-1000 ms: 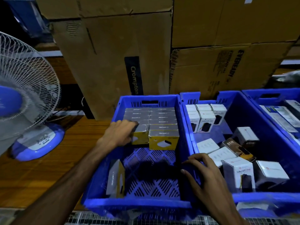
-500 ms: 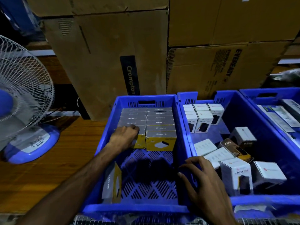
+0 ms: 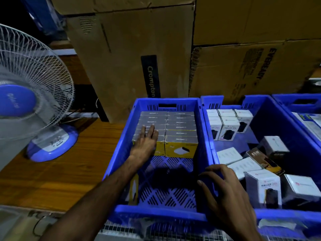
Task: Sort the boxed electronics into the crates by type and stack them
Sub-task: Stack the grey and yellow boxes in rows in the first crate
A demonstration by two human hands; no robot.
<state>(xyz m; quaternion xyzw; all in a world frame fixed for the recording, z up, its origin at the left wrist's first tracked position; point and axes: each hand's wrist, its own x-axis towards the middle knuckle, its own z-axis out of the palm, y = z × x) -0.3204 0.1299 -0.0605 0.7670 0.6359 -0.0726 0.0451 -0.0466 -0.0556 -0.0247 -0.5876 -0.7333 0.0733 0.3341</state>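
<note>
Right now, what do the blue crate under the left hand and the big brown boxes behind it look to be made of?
The blue lattice-floored crate: apparently moulded plastic, slightly glossy, with slotted floor and walls. The big brown boxes: matte corrugated cardboard, judging by creases and a ragged fluted edge.

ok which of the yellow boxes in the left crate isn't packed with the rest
The lone yellow and grey box standing against the near-left wall of the left blue plastic crate, behind the left forearm. The other yellow boxes sit in two tight rows at the far end.

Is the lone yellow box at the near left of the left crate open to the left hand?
Probably yes. The left hand lies flat on the stacked boxes, empty; the yellow box leans beneath its forearm with nothing on top.
</note>
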